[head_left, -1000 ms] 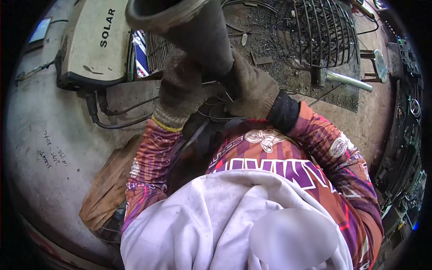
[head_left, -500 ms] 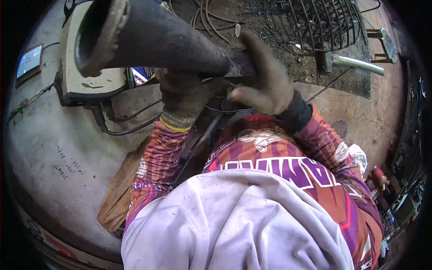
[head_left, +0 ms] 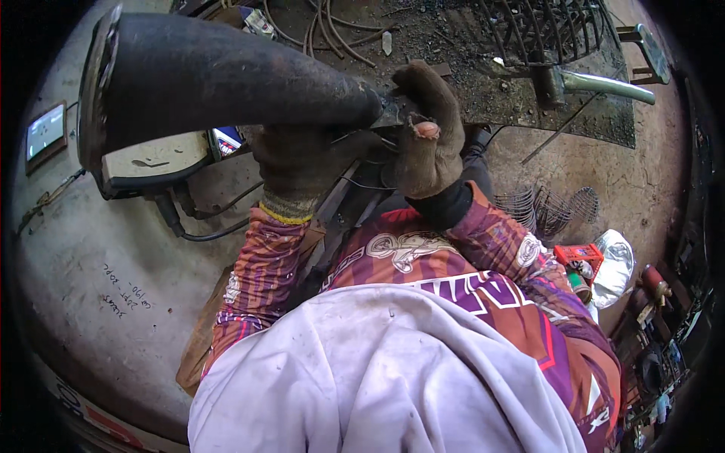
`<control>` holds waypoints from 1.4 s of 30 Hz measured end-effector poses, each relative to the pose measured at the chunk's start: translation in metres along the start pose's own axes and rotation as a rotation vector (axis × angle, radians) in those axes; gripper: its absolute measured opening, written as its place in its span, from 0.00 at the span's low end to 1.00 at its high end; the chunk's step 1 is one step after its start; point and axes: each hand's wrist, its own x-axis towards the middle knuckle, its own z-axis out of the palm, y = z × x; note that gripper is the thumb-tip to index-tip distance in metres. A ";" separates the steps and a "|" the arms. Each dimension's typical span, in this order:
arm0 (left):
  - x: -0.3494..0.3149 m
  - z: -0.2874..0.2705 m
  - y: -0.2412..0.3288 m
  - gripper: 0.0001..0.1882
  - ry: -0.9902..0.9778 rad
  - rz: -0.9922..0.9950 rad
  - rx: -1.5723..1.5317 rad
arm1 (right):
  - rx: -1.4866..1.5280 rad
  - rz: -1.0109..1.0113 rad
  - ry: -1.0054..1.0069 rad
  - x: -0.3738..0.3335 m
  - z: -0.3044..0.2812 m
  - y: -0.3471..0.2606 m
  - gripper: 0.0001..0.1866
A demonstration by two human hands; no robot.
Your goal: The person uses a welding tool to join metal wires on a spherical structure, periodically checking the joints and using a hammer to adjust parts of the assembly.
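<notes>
Plainly, the pale cloth (head_left: 355, 355) lies nearest, with the patterned shirt (head_left: 521, 340) below it. Beyond are the gloved hands, apart from each other. The left hand (head_left: 294, 162) sits against the underside of the cone (head_left: 226, 79); its finger ends are hidden, so I cannot tell how tightly it is clamped. The right hand (head_left: 427, 140) is half curled beside the cone's narrow end, finger and thumb parted, a bare fingertip (head_left: 427, 130) poking through the glove. A second ago this hand was against the cone; half a second ago it was spread and blurred.

The cone has swung too: its mouth was higher up and showed its inside, whereas now it points left, nearly level, in front of the welder (head_left: 155, 160).

Farther off, the gritty desk (head_left: 483, 102) carries bent rods (head_left: 336, 38), a grille (head_left: 540, 30) and a pale pipe (head_left: 608, 85). A red box (head_left: 580, 255), part hidden earlier, now shows on the floor (head_left: 627, 181), beside a silvery sheet (head_left: 615, 260).
</notes>
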 end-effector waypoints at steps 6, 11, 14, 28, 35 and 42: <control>-0.002 0.009 -0.004 0.35 0.075 -0.001 -0.011 | -0.016 -0.047 -0.056 0.010 0.000 0.002 0.36; -0.008 0.008 -0.006 0.32 -0.029 -0.054 -0.044 | -0.142 -0.183 -0.170 0.020 -0.007 -0.003 0.35; -0.013 0.018 -0.004 0.28 0.025 -0.046 -0.092 | -0.054 -0.130 -0.076 0.027 0.000 -0.003 0.34; -0.004 0.012 -0.001 0.24 0.113 -0.094 -0.179 | 0.032 0.010 -0.066 0.056 0.020 0.001 0.32; -0.009 0.011 -0.004 0.22 0.119 -0.054 -0.083 | 0.349 0.088 0.272 0.031 0.027 -0.016 0.36; -0.006 -0.007 -0.018 0.21 -0.018 -0.070 -0.246 | 0.314 0.125 0.236 0.040 0.032 0.007 0.34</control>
